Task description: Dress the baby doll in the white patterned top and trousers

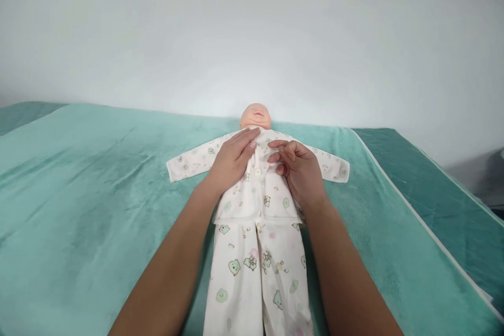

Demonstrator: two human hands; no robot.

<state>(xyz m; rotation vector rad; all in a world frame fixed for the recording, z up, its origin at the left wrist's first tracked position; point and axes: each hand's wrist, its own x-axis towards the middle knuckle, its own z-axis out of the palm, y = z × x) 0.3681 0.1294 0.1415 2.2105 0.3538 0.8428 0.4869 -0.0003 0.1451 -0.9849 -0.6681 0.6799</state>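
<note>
A baby doll (255, 114) lies on its back on a teal blanket (98, 178), dressed in a white printed top (260, 194) and matching trousers (255, 273). My left hand (232, 160) lies flat on the doll's chest, left of the button line, fingers stretched toward the collar. My right hand (297, 168) rests on the right side of the chest. Its fingers are curled and pinched at the top's front edge near the collar. The top's sleeves are spread out to both sides.
The teal blanket covers a wide surface against a white wall (252, 47). A darker green cover (444, 194) with a white edge runs along the right side, where the surface drops off.
</note>
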